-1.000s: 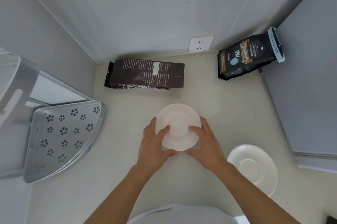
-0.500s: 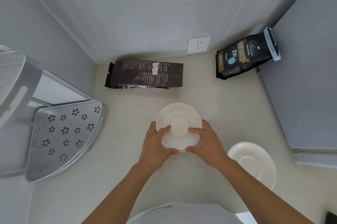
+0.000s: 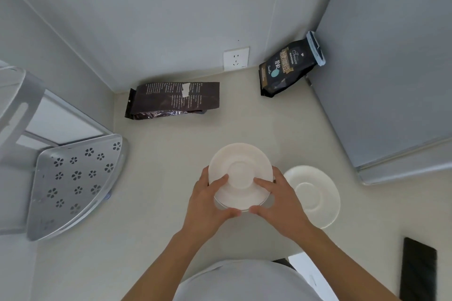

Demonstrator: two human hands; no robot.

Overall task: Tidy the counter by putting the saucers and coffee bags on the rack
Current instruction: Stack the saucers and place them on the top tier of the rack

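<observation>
A small stack of white saucers (image 3: 238, 163) is held over the middle of the counter, gripped from both sides by my left hand (image 3: 208, 205) and my right hand (image 3: 278, 202). One more white saucer (image 3: 315, 193) lies flat on the counter just right of my right hand. A dark brown coffee bag (image 3: 173, 100) lies on its side by the back wall. A black coffee bag (image 3: 286, 68) with a blue clip leans in the back right corner. The grey corner rack (image 3: 73, 183), its perforated shelf bare, stands at the left.
A white wall socket (image 3: 236, 58) sits on the back wall between the bags. A grey appliance (image 3: 391, 68) fills the right side. A black flat object (image 3: 418, 269) lies at the counter's lower right edge.
The stack in my hands has risen off the counter and looks larger and nearer. The view has shifted, so the lone saucer now sits closer to my right hand.
</observation>
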